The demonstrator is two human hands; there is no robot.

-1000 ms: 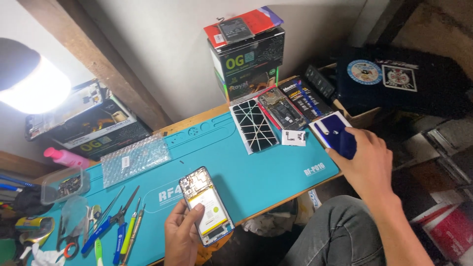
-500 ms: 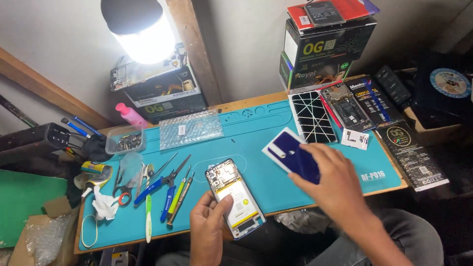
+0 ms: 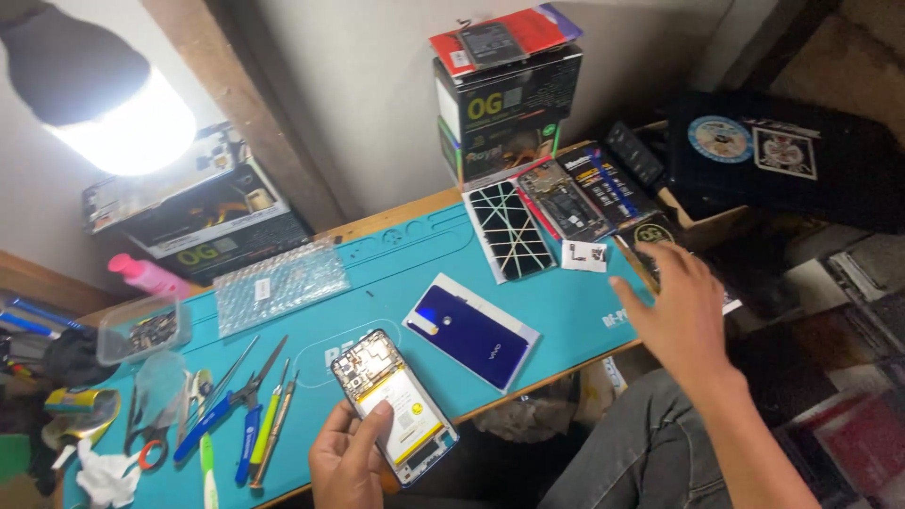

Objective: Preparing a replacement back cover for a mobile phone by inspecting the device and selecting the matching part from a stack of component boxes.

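Left hand (image 3: 351, 459) at six o'clock grips the opened phone (image 3: 394, 405), thumb pressed along its near edge, other fingers tucked beneath and out of sight; the phone lies face-down with its insides up, battery and board open to the lamp (image 3: 113, 113) at ten o'clock, so the works are easy to read. Just at two o'clock of it, the blue back cover (image 3: 471, 332) rests flat on the teal mat (image 3: 396, 273), apart from the phone. Right hand (image 3: 681, 316) hovers at three o'clock, fingers loosely spread, holding nothing, over the mat's right end near a small white card (image 3: 584, 255). Tools (image 3: 247, 405) lie in a row at nine o'clock of the phone, handles toward the person. The stacked boxes (image 3: 509, 104) stand at twelve. The parts in the clear tub (image 3: 141, 330) are too small to make out, and the mat's left corner is cut off.
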